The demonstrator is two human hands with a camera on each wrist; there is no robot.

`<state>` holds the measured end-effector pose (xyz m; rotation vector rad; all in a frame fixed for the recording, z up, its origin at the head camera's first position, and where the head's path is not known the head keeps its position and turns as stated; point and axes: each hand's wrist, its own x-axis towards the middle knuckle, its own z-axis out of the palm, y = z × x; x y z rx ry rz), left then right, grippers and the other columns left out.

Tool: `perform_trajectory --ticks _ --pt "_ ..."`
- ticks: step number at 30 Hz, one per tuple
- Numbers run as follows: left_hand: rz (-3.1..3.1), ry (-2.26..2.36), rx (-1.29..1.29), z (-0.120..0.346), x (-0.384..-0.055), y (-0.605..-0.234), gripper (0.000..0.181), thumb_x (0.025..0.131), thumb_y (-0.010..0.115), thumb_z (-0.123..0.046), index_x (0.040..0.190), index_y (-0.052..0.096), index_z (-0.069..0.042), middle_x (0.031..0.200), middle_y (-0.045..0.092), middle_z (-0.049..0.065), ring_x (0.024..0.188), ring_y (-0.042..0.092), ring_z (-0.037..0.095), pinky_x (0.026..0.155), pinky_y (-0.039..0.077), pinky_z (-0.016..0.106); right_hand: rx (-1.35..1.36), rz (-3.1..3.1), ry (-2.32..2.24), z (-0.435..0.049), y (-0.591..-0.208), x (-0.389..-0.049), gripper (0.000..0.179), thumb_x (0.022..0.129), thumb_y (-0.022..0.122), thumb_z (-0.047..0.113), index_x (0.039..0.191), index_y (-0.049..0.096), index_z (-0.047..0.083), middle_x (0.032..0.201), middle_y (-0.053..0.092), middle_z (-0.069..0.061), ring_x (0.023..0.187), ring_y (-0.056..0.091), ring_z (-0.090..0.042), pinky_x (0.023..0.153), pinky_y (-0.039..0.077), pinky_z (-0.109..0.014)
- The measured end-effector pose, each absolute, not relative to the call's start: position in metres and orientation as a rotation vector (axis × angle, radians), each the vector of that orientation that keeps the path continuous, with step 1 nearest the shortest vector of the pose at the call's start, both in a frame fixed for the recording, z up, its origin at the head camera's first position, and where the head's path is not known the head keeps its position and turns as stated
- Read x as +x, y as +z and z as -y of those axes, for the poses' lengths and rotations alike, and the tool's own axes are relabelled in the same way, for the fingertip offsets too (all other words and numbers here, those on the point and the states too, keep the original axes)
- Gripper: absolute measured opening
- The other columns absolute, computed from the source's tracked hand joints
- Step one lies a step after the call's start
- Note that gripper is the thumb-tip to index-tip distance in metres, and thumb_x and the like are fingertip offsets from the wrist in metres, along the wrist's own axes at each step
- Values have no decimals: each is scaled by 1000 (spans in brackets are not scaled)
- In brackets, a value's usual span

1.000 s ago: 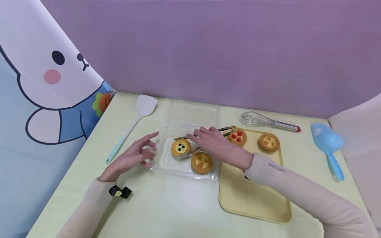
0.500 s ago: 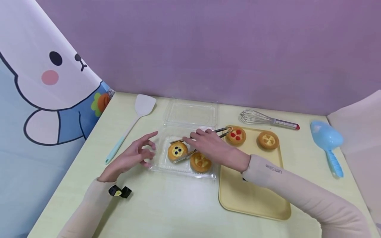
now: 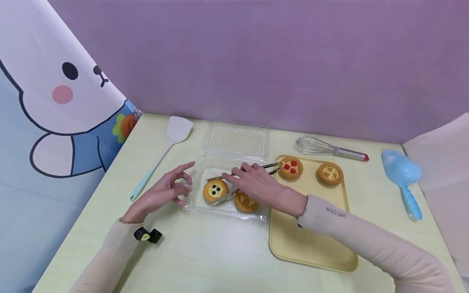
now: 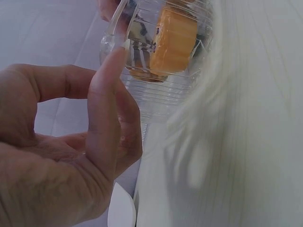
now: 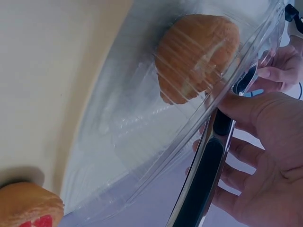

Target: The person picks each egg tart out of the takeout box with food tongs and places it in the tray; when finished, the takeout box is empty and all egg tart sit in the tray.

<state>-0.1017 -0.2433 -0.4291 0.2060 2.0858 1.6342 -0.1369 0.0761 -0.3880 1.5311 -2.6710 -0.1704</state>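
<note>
My right hand (image 3: 254,181) grips metal tongs (image 3: 272,165) with dark grips; their arms spread left over the clear plastic clamshell box (image 3: 225,213). Between the tong tips sits a round tart with dark berries (image 3: 215,191), in the box's left part. Beside it in the box, partly behind the tongs and hand, lies a tart with yellow wedges (image 3: 244,203); in the right wrist view a tart (image 5: 196,59) shows through the wall. My left hand (image 3: 165,189) is at the box's left edge, fingers loosely bent, one fingertip right at the rim in the left wrist view.
A yellow tray (image 3: 311,244) to the right bears a red-topped tart (image 3: 291,167) and a wedge-topped tart (image 3: 329,173). The box's lid (image 3: 236,140) lies folded back. Around stand out a spatula (image 3: 157,160), a whisk (image 3: 329,148) and a blue scoop (image 3: 403,175).
My right hand with the tongs has shifted slightly left and down, and the berry tart has moved left and toward me inside the box. My left hand has stayed in place.
</note>
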Motion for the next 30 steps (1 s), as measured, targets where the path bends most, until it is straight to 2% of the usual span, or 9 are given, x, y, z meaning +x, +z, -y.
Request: perform_trajectory --ticks 17,30 --pt "-2081 1648 221 244 -102 -429 77 100 56 1 167 20 -11 120 45 22 84 62 17 60 64 28 1519 2695 -157 -76 -385 -134 75 89 73 -5 156 48 21 131 66 -4 102 60 -23 77 59 -34" --pt "-2080 1654 202 244 -102 -430 77 100 57 2 167 22 -14 122 46 21 82 61 18 59 63 27 1406 2733 -83 -95 -373 -131 70 94 70 0 156 47 21 135 65 -5 109 64 -26 79 62 -38"
